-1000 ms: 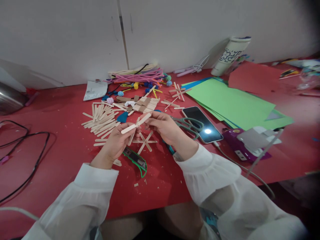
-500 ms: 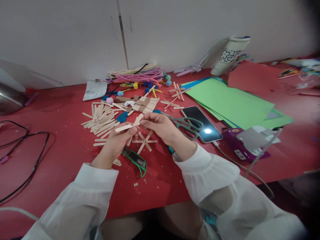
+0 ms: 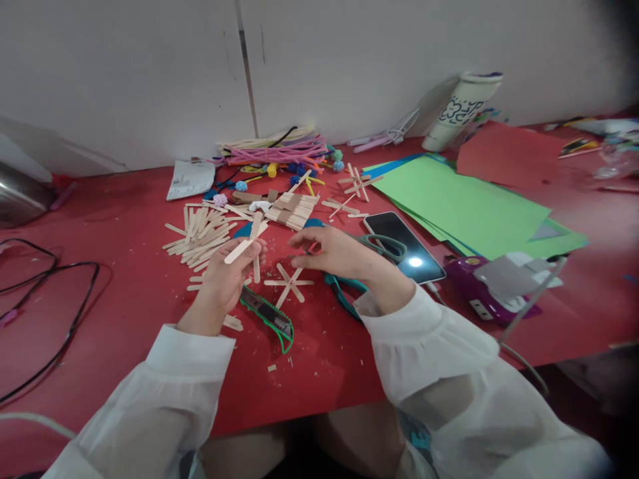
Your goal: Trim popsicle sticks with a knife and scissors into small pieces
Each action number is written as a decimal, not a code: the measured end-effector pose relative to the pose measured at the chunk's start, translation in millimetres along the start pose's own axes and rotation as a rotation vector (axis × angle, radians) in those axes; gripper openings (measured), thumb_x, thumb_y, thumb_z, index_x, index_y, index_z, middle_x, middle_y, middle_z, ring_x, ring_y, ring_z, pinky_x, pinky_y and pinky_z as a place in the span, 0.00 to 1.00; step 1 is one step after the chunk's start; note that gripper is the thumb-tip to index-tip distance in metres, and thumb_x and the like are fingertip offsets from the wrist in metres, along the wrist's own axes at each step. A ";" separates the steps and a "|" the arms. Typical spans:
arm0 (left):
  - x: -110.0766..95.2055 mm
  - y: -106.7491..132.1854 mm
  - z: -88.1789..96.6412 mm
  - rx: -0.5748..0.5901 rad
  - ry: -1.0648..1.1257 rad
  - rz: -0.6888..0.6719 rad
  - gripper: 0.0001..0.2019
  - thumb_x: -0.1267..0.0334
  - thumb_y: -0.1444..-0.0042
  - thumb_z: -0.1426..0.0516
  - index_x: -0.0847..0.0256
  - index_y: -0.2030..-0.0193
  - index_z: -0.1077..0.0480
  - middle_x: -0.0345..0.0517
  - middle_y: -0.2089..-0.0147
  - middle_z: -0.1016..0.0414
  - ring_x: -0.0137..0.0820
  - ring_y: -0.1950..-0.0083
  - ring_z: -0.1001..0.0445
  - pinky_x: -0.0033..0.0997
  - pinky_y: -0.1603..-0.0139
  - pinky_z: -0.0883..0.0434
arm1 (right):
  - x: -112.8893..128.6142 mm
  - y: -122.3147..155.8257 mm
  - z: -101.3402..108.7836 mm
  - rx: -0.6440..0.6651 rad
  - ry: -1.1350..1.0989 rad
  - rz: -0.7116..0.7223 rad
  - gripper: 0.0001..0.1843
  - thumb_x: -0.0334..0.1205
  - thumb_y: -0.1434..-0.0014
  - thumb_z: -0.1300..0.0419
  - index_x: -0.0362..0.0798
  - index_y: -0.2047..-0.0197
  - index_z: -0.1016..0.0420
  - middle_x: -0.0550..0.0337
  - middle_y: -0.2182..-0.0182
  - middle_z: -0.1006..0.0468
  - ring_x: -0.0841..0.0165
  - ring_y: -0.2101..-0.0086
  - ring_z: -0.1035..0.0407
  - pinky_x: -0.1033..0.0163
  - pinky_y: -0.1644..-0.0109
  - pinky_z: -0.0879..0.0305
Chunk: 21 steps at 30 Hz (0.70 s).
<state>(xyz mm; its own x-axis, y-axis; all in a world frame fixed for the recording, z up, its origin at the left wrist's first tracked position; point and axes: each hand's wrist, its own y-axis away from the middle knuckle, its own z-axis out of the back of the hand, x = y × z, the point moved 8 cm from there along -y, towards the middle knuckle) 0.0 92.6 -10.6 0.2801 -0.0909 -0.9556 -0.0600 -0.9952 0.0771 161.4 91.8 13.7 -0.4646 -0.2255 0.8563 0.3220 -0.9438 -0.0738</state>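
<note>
Crossed craft sticks (image 3: 238, 251) are pinched in my left hand (image 3: 223, 278), lifted above the table. My right hand (image 3: 329, 251) is off to their right, its thumb and fingers apart with nothing between them. Below and between the hands lies a star of craft sticks (image 3: 290, 283) on the table. A green utility knife (image 3: 269, 314) rests in front of it. Under my right wrist is a teal-handled tool (image 3: 344, 293), partly covered. Scissors (image 3: 387, 245) lie behind my right hand, their blades hidden.
A pile of loose craft sticks (image 3: 200, 234) spreads at the left. Pink pipe cleaners (image 3: 274, 153) lie by the wall. To the right are a phone (image 3: 399, 243), green paper (image 3: 464, 196), a purple power adapter (image 3: 469, 286) and a leaning tumbler (image 3: 462, 110). A black cable (image 3: 80, 313) curls far left.
My right hand has let go of the crossed sticks and drawn back to the right, fingers parting. My left hand keeps them, now turned more upright.
</note>
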 end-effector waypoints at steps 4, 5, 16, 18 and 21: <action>1.3 -1.1 2.3 -0.024 -0.023 0.000 0.11 0.59 0.64 0.33 0.63 0.76 0.27 0.39 0.77 0.27 0.24 0.74 0.29 0.22 0.73 0.32 | -4.7 4.2 -18.5 0.260 0.197 -0.033 0.10 0.29 0.57 0.37 0.45 0.68 0.24 0.57 0.71 0.23 0.67 0.72 0.32 0.62 0.67 0.40; 1.9 -1.1 2.9 -0.028 -0.028 0.002 0.11 0.59 0.64 0.33 0.63 0.75 0.26 0.39 0.76 0.27 0.24 0.74 0.29 0.22 0.73 0.32 | -4.5 4.5 -21.0 0.279 0.203 -0.027 0.08 0.27 0.56 0.38 0.45 0.70 0.24 0.57 0.73 0.23 0.67 0.72 0.31 0.62 0.68 0.40; 1.4 0.9 1.2 -0.021 0.141 0.077 0.13 0.59 0.65 0.32 0.63 0.75 0.29 0.36 0.75 0.29 0.25 0.72 0.29 0.25 0.70 0.30 | 1.6 3.0 -12.1 0.113 -0.512 -0.096 0.04 0.32 0.52 0.40 0.48 0.76 0.29 0.66 0.79 0.26 0.75 0.77 0.34 0.68 0.70 0.38; -0.1 1.2 0.6 -0.011 0.134 0.069 0.13 0.58 0.64 0.33 0.62 0.75 0.29 0.37 0.75 0.29 0.27 0.71 0.28 0.25 0.72 0.30 | -2.8 2.3 -14.0 0.067 -0.615 -0.166 0.05 0.31 0.51 0.41 0.48 0.76 0.31 0.65 0.79 0.25 0.75 0.76 0.33 0.68 0.71 0.38; 0.2 1.9 -0.5 0.008 0.103 0.056 0.12 0.58 0.63 0.33 0.62 0.75 0.29 0.39 0.74 0.29 0.28 0.70 0.27 0.23 0.75 0.31 | -7.2 1.5 -17.7 0.025 -0.675 -0.248 0.07 0.30 0.50 0.42 0.47 0.77 0.32 0.63 0.79 0.24 0.75 0.76 0.31 0.69 0.73 0.37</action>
<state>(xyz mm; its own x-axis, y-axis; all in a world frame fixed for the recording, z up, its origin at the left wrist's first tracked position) 0.5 90.7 -10.5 0.3728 -0.1496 -0.9157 -0.0861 -0.9882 0.1264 150.7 87.7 -1.6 0.0818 0.2012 0.9761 0.2956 -0.9402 0.1690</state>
